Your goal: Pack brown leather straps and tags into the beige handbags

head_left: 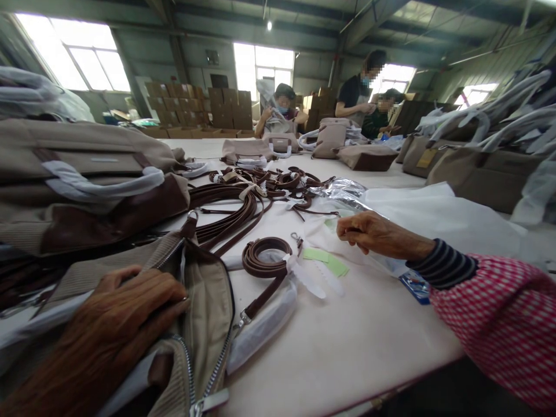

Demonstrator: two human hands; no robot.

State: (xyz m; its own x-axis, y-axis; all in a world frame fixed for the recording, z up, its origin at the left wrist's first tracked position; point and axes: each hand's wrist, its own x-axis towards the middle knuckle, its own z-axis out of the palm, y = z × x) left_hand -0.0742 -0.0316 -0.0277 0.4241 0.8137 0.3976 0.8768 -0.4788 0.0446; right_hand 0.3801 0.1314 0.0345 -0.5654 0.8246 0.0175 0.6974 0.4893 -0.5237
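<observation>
White table point(347, 347), left hand point(125, 315) flat on bag point(204, 301)

Under the left hand point(125, 315) lies a bag point(195, 301) of ribbed beige cloth with a shiny metal zipper point(217, 365). Just beyond it a coiled strap point(264, 258) looks like smooth brown leather, part-wrapped in clear glossy plastic. Near the right hand point(373, 234) sit matt green paper slips point(325, 260) on the smooth, matt pale counter point(347, 341).
</observation>
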